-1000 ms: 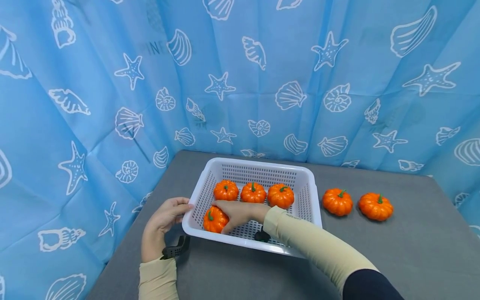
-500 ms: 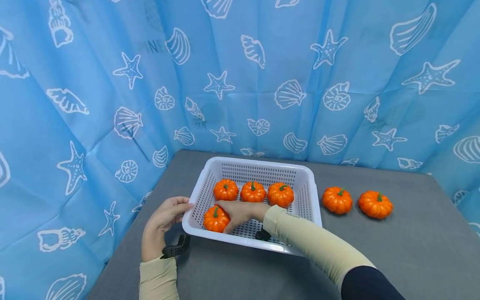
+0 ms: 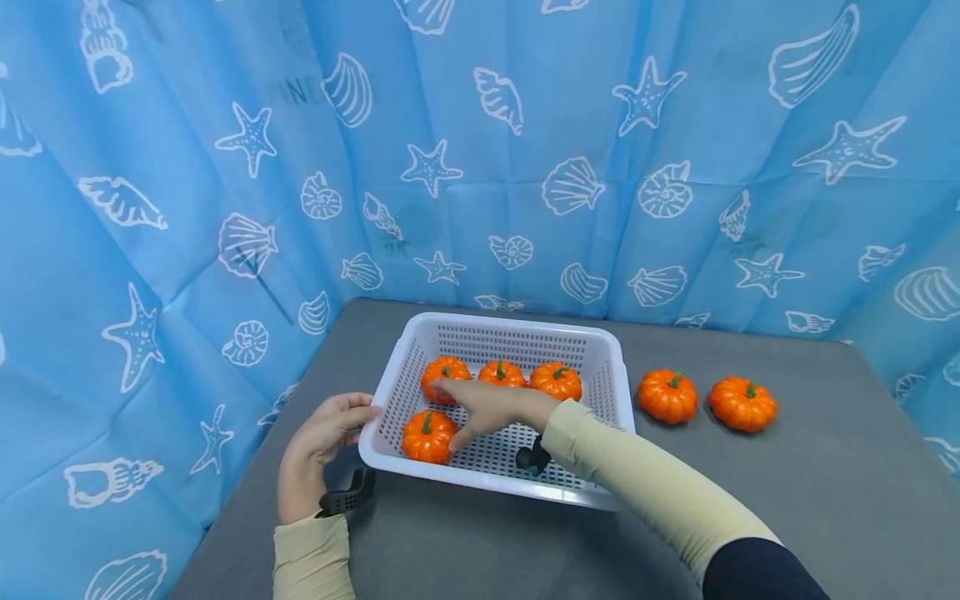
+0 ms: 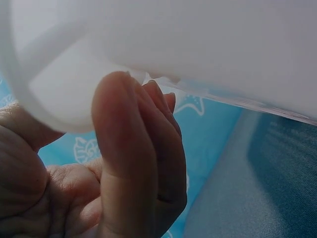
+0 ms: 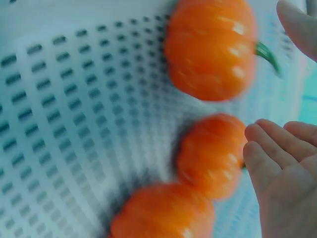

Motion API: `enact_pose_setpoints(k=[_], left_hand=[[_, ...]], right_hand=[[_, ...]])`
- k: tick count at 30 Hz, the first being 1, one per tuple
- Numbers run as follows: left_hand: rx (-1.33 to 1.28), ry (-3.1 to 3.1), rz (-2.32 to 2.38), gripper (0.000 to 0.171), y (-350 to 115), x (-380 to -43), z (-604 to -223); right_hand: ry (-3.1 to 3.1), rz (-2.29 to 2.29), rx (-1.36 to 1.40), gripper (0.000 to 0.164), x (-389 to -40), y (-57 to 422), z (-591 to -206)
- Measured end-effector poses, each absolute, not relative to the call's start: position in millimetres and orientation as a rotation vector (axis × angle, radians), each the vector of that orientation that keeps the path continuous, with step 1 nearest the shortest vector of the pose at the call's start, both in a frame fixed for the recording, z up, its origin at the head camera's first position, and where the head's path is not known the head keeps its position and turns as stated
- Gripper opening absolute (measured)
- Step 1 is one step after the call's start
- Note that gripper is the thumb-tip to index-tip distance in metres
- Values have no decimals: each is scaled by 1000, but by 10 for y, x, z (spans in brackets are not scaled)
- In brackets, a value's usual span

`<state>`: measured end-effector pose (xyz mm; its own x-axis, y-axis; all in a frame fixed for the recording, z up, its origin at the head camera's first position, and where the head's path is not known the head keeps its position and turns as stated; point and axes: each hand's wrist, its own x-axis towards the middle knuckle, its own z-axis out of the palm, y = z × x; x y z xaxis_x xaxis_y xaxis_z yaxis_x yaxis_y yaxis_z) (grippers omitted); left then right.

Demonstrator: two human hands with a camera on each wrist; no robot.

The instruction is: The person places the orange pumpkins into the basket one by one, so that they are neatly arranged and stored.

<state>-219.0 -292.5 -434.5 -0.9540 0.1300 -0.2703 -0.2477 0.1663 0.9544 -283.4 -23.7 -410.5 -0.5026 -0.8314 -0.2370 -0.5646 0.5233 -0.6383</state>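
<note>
A white perforated plastic basket (image 3: 480, 478) holds several small orange pumpkins with green stems. My left hand (image 3: 322, 437) pinches its left rim, thumb and fingers on either side; the left wrist view shows the fingers (image 4: 124, 144) against the pale rim. Inside the basket my right hand (image 3: 491, 408) hovers with fingers spread, holding nothing. Just left of it sits the front-left pumpkin (image 3: 429, 438). Behind the hand stand the back-left pumpkin (image 3: 441, 373), the middle pumpkin (image 3: 501, 372) and the back-right pumpkin (image 3: 556, 381). In the right wrist view the right hand (image 5: 287, 173) appears beside three pumpkins.
Right of the basket, two more pumpkins lie on the grey table (image 3: 817, 467): a nearer one (image 3: 667, 397) and a farther one (image 3: 742, 405). A blue curtain (image 3: 480, 167) with white shells and starfish stands behind and at the left.
My right hand has let go of the front-left pumpkin and lifted slightly up and to the right, away from it. The left hand keeps its grip on the rim.
</note>
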Motion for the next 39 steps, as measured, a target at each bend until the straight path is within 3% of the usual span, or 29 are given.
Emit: enact_pose_setpoints(k=[11, 24, 30, 39], left_hand=[[-105, 2159, 1848, 38, -2925, -2173, -4332], [-45, 2134, 1860, 37, -2940, -2186, -4358], [-43, 2144, 1844, 37, -2952, -2188, -4379], [-27, 2144, 1842, 36, -2951, -2190, -4375]], right_hand=[[2335, -939, -1071, 90, -2970, 427, -3768], [2653, -1365, -809, 80, -2999, 1657, -3519], [2882, -1440, -523, 82, -2899, 2213, -3688], [2984, -1538, 112, 86, -2713, 2859, -4255]])
